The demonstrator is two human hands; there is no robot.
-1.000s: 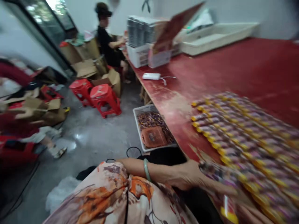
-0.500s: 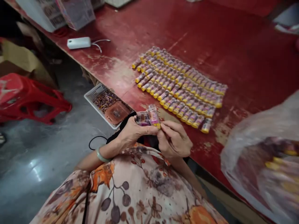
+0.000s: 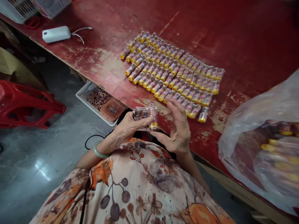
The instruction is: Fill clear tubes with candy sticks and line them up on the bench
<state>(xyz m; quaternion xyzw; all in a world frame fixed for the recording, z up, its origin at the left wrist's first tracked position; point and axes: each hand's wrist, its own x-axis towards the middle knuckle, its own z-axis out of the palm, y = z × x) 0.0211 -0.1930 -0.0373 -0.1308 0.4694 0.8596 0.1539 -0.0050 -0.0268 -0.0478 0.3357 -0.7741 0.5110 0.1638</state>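
Observation:
My left hand (image 3: 129, 127) pinches a small clear tube with a yellow end (image 3: 153, 117), its thumb across the front. A dark and pink printed wrapper (image 3: 140, 113) is held in the same grip, to the left of the tube. Just right of them, my right hand (image 3: 178, 130) has its fingers spread, its thumb tip close to the tube's lower end; whether it touches is unclear. Beyond my hands, several rows of similar yellow-ended tubes (image 3: 161, 70) lie on the red table (image 3: 100, 68).
A white device with short cables (image 3: 56, 34) lies at the table's upper left. A white basket (image 3: 80, 95) of small wrapped pieces is below the table edge. A large plastic bag (image 3: 230, 133) of tubes is at right. A red stool (image 3: 28, 93) stands left.
My right hand's fingers have opened and moved away from the tube, where they were pinched at its lower end. My left hand still holds the tube and wrapper. The camera view has shifted.

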